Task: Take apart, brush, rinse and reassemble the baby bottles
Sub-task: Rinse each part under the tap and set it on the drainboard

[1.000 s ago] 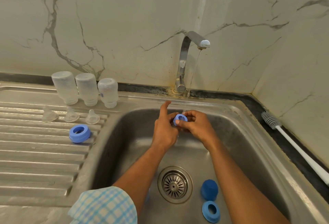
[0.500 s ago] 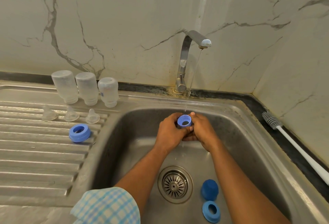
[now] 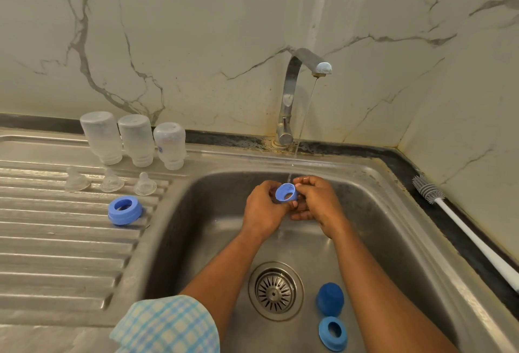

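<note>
Over the steel sink [image 3: 373, 212], my left hand [image 3: 262, 211] and my right hand [image 3: 317, 203] both pinch a blue bottle collar ring [image 3: 286, 192] under the thin stream from the tap [image 3: 297, 94]. The ring is tilted, its hole facing me. On the drainboard [image 3: 56, 240] stand three clear bottles [image 3: 134, 139] upside down, with three clear teats [image 3: 111, 181] in a row in front of them and another blue collar ring [image 3: 124, 210]. A dark blue cap [image 3: 330, 298] and a third blue ring [image 3: 332, 333] lie on the sink floor at the right.
The round drain strainer [image 3: 276, 291] sits in the middle of the sink floor. A bottle brush [image 3: 460, 229] with a white handle lies on the dark counter strip right of the sink. Marble wall [image 3: 196, 43] stands close behind.
My left index finger, pointing up a second ago, has folded back onto the ring. The ring has turned between both hands under the stream, from opening up to tilted toward me.
</note>
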Tool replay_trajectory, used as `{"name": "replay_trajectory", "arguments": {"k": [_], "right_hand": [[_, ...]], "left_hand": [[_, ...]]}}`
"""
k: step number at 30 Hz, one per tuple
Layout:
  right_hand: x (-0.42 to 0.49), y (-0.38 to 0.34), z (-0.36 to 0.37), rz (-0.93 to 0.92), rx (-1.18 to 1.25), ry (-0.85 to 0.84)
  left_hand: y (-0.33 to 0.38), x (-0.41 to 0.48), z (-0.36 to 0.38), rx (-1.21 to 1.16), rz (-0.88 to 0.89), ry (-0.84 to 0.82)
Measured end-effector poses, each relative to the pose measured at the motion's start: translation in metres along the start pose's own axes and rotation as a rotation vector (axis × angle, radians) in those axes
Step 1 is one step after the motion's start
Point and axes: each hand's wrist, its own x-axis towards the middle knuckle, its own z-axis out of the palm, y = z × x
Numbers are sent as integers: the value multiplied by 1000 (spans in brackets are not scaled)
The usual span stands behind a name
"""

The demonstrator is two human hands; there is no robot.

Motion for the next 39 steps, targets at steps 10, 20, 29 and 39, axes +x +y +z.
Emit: {"name": "replay_trajectory", "arguments": {"k": [10,20,29,39], "right_hand": [[-31,-22,1,-224,-39,-15],[-95,-32,-12,-402,-196,35],[-131,-58,-9,-756,-249,221],[-108,-42,-17,-500,-384,328]], "left_hand": [[27,-24,-16,-163,41,35],[60,-73,-37,39,224,-80],[88,-93,-56,95,490,116],[70,-91,-55,215,262,78]]}}
